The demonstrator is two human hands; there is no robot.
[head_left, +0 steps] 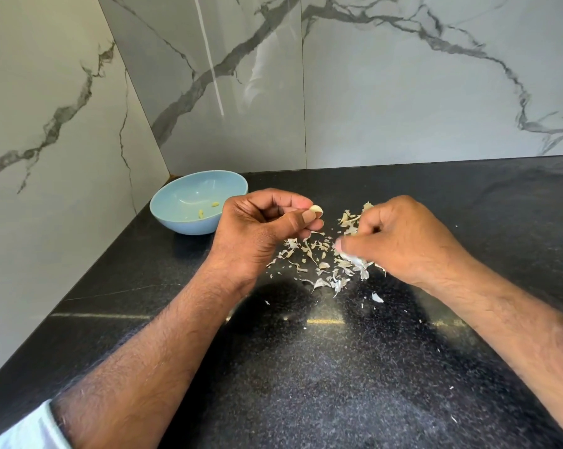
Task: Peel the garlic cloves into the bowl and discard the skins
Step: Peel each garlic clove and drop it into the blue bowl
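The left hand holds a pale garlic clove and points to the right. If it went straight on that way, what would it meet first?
Probably the right hand, which grips papery white garlic skins. The left hand pinches the peeled pale garlic clove toward it, with only a bare gap between; depth is unclear.

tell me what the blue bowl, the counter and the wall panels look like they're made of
Blue bowl: likely glazed ceramic, given its smooth pale-blue sheen and thick rounded rim; melamine is possible.
Counter: looks like polished black granite or a similar stone, finely speckled and reflecting light streaks.
Wall panels: glossy marble-look slabs, white with grey veins and a visible seam; whether real marble or porcelain tile cannot be told.
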